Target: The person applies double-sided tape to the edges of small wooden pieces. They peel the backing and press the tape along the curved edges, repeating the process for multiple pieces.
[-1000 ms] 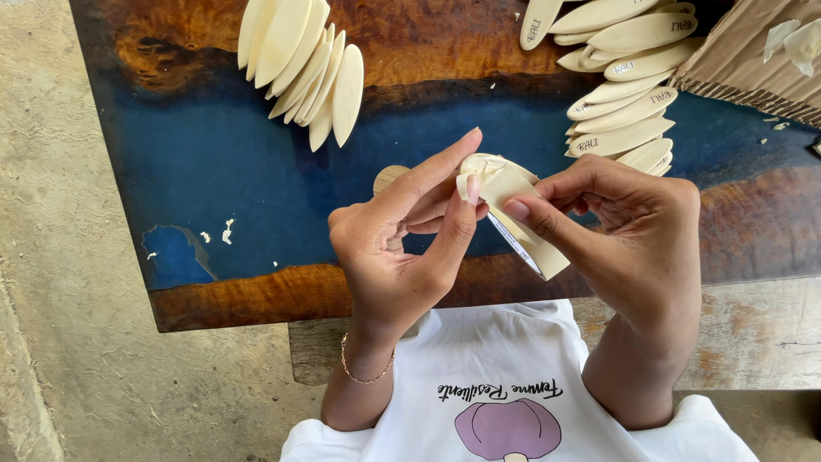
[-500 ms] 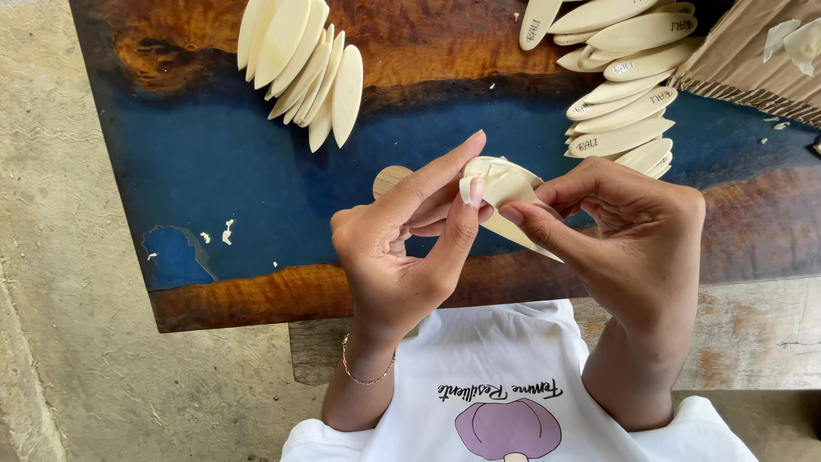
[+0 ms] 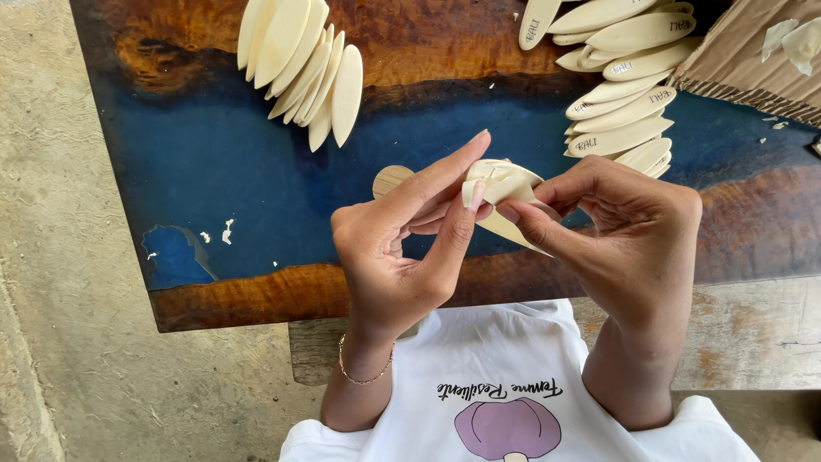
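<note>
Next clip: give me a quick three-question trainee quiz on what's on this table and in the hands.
1. True or false: both hands grip the same pale piece.
2. Which pile bears dark printed marks? A) the top-left fan B) the top-right pile
3. What lies at the table's far right corner?

Key
1. True: the left hand and right hand pinch one cream wooden piece with paper-like backing.
2. B: the marked pile, not the plain fan.
3. A corrugated cardboard piece holding pale scraps, on the blue-and-wood table.
</note>
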